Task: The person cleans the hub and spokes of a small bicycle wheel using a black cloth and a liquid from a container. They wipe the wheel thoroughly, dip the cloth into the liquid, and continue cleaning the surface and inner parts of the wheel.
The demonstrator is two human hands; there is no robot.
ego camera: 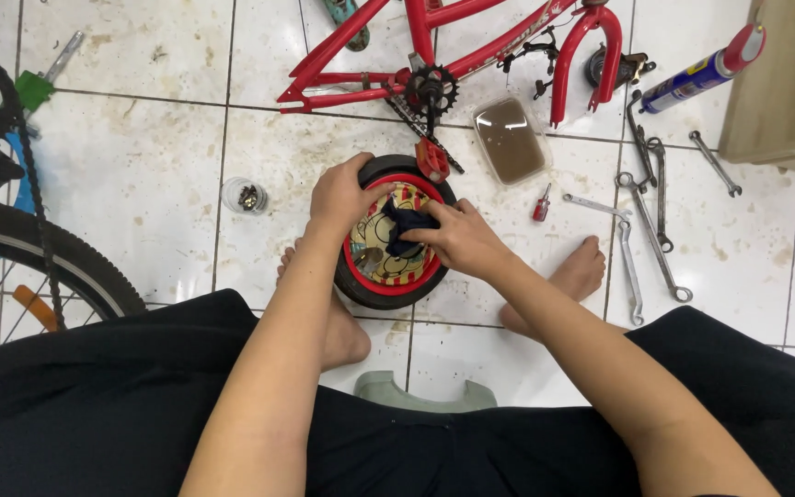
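While sitting low over a white tiled floor (140, 184) with bare feet planted either side, the person has a small bike wheel with a black rubber tyre and red rim (396, 235) standing between the feet, pretty much dead centre of the view. Left hand (342, 195) is curled over the top left of the tyre, fingers wrapped on the rubber so it's properly gripping the wheel. Right hand (457, 237) is closed around a dark navy rag (404, 225) and has it pressed against the patterned yellow disc inside the rim, fingers bunched tight on the cloth. Just above the wheel lies a red kids' bike frame (443, 46) flat on the tiles, its black chainring (432, 88) and a red pedal nearly touching the tyre's top edge. Right beside that is a clear plastic tub of brown liquid (510, 138), and a small red-handled screwdriver (541, 204) sits near the right hand. Further right there's a scatter of silver steel spanners (646, 230), plus a blue spray can with a red cap (706, 69) up by a pale wooden cabinet (784, 92). Off to the left, well apart from the wheel, a small clear jar holding metal bits (245, 195) stands on the floor, and a bigger black spoked bike wheel (48, 253) pokes in from the edge.
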